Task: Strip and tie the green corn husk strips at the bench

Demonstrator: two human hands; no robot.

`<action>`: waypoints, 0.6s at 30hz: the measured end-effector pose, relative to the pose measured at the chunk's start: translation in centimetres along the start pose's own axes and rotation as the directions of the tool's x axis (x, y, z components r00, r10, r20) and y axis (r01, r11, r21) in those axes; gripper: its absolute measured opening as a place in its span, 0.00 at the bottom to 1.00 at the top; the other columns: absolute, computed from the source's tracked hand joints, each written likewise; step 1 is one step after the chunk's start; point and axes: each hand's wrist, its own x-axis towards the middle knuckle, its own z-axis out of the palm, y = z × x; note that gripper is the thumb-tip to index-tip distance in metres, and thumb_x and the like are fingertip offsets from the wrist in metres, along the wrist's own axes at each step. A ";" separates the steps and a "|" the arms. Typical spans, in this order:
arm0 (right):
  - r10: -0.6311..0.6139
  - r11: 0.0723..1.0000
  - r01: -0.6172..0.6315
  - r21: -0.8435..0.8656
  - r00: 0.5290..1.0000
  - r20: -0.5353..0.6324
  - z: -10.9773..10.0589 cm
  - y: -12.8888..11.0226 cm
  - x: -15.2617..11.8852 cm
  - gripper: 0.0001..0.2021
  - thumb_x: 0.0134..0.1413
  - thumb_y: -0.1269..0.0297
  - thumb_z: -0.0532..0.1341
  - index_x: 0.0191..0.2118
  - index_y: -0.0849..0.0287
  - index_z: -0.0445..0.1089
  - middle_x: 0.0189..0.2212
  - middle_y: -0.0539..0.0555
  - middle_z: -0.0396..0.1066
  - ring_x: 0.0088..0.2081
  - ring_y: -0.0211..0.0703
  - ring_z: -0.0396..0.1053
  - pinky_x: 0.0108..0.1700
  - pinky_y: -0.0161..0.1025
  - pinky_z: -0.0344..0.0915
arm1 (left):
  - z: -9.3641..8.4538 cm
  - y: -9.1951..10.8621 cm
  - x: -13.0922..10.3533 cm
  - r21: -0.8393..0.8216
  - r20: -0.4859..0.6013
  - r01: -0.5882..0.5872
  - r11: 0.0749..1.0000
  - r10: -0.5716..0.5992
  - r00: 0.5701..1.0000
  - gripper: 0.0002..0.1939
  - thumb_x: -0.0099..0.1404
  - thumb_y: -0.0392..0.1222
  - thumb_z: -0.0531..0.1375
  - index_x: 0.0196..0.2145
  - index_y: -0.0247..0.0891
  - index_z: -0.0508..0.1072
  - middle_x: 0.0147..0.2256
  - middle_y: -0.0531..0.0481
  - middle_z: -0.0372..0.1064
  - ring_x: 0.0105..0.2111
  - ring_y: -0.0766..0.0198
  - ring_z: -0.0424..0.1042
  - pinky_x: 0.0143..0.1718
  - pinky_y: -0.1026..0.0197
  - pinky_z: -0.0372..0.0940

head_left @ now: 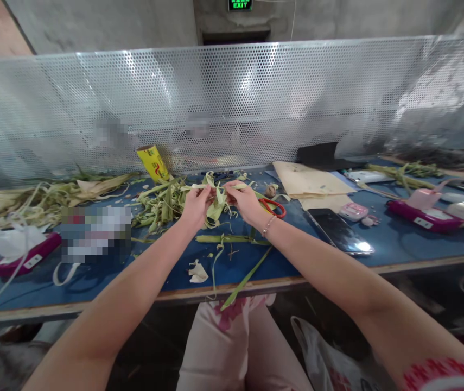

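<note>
Pale green, husk-like leaf strips [216, 209] stretch between my two hands above the blue table. My left hand [197, 205] pinches them on one side, and my right hand [243, 200], with a bracelet at the wrist, pinches the other side. Fingers on both hands are closed, with the tips partly hidden by the leaves. Left of my left hand lies a heap of torn leaves and stalks [162, 206]. Red-handled scissors [272, 207] rest beside my right wrist. Below the hands are a green stalk [223, 239] and a dry husk scrap [197, 271].
A perforated metal screen [232, 103] runs along the table's back. On the right are a black phone [337, 231], brown paper [309, 179] and a magenta power strip [423, 216]. A yellow tube [153, 163] stands tilted at the left. Another magenta power strip [24, 255] is farther left.
</note>
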 end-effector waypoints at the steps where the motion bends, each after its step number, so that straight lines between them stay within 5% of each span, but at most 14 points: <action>1: -0.025 1.000 0.025 -0.018 1.000 0.003 0.0 0.0 0.0 0.07 0.38 0.64 0.60 0.27 0.59 0.64 0.17 0.43 0.61 0.19 0.29 0.59 0.22 0.30 0.56 | 0.0 0.0 0.0 0.004 0.004 0.006 1.000 -0.006 1.000 0.09 0.50 0.40 0.61 0.24 0.34 0.64 0.22 0.54 0.65 0.23 0.72 0.66 0.30 0.65 0.61; 18: -0.289 0.903 0.340 -0.262 0.933 0.217 -0.3 -1.3 -0.6 0.11 0.46 0.55 0.57 0.24 0.59 0.63 0.17 0.46 0.60 0.22 0.32 0.59 0.27 0.34 0.59 | 0.4 1.1 -0.8 0.052 -0.047 0.152 0.987 -0.150 0.988 0.08 0.54 0.33 0.55 0.21 0.35 0.59 0.17 0.57 0.58 0.16 0.76 0.59 0.22 0.69 0.59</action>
